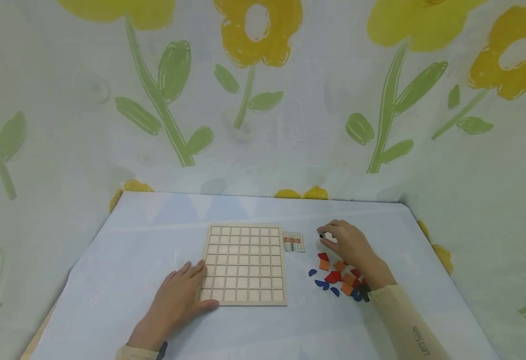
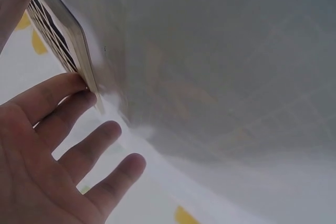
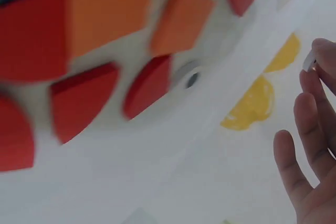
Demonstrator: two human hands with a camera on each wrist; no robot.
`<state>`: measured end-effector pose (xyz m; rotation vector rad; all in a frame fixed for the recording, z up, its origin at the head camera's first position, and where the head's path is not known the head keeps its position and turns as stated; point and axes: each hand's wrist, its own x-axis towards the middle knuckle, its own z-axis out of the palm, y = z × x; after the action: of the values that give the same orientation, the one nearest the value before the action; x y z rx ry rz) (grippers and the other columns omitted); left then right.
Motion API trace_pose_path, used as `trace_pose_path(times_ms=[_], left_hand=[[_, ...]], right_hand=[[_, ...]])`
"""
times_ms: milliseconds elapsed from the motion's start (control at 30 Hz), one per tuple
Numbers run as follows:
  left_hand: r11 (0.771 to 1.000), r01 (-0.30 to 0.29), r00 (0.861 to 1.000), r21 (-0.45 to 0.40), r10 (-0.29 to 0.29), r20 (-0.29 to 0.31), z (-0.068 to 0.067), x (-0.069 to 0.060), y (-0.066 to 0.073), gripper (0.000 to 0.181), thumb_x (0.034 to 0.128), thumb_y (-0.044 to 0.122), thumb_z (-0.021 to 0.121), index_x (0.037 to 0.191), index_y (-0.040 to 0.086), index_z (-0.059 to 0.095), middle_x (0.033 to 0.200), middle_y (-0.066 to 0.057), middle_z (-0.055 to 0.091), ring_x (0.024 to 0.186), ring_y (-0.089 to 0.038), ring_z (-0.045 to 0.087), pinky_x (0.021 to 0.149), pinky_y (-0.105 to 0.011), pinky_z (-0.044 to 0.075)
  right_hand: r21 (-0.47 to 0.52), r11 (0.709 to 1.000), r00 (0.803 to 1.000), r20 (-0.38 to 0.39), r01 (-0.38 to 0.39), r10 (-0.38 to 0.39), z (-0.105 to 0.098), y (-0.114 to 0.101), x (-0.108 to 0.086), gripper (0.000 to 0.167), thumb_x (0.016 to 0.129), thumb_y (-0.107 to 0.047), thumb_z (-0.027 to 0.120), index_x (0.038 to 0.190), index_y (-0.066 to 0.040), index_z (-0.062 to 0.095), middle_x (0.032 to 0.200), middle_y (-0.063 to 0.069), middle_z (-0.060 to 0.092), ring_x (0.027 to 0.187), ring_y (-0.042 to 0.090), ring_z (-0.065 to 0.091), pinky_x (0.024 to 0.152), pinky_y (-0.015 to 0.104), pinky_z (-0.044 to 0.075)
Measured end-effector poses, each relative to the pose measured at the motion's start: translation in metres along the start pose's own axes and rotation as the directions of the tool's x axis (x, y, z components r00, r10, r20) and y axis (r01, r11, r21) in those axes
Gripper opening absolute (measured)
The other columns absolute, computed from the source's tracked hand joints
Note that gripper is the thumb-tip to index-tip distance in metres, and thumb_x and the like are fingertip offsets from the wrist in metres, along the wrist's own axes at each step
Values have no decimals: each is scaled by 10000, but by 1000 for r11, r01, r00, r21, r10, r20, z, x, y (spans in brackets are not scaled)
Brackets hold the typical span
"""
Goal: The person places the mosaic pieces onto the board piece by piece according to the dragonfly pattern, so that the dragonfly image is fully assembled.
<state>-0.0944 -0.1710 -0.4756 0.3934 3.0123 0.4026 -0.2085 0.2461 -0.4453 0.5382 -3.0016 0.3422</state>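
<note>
A square wooden grid board (image 1: 243,270) lies flat on the table. At its lower left corner my left hand (image 1: 175,297) rests with fingers spread, the fingertips on the left edge and the thumb at the near edge. In the left wrist view two fingers touch the board's side (image 2: 81,51), and two others stand apart from it. To the right, my right hand (image 1: 350,245) pinches a small white disc with a black dot (image 1: 321,235) between thumb and fingertips, above the table. The right wrist view shows this disc (image 3: 310,60) edge-on.
Beside the board's right edge lies a small pattern card (image 1: 293,242). Under my right forearm spread loose pieces: red (image 1: 333,277), orange squares (image 1: 347,288), blue half-rounds (image 1: 335,291) and black (image 1: 364,292). Another dotted white disc (image 3: 186,77) lies among them. A flowered cloth (image 1: 272,150) hangs behind.
</note>
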Motion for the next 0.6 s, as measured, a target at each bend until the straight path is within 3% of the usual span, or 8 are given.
trace_pose_path(times_ms=[267,600], left_hand=[[999,29,999,-14,-29,29,4,1,1,955,729,636,807,1401,-4,580,1516,-139,501,1394,-428,433,1095,-652,369],[1000,21,1000,-1,-21,14,-2,3,2,950,719,625,819,1380,-20,593,1495,-153,520,1377,-435,450,1083,-646,383]], right_hand=[[65,997,996,-83,34,-28,0,-32,15,324,881,-228,819,1194,-172,757,1112,9,711,916,181,639,808,354,599],[174,967,967,-207,185,-148,1,-70,36,281,887,-223,812,1160,-175,765,1068,-37,717,832,179,636,652,292,526]])
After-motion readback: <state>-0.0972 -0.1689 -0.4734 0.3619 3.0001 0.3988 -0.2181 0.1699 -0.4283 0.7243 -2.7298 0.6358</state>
